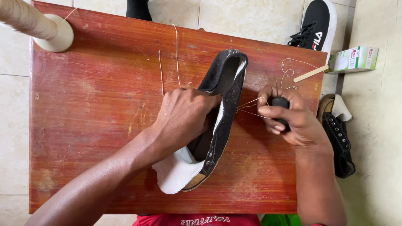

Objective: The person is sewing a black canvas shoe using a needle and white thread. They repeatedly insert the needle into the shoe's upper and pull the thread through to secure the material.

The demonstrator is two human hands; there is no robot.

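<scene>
A black canvas shoe (224, 79) with a white toe cap lies on its side on a red-brown wooden table (96, 104). My left hand (184, 115) reaches into the shoe's opening and grips it. My right hand (289, 115) sits to the shoe's right, closed around a black-handled awl (280, 102) with its needle pointing up. Pale thread (251, 106) runs from the shoe's side to the awl. More thread trails across the table behind my left hand.
A large spool of pale thread (37, 25) stands at the table's far left corner. A flat wooden stick (310, 73) lies at the right edge. On the tiled floor are a black sneaker (318, 23), a small green-white box (355, 58) and another dark shoe (337, 134).
</scene>
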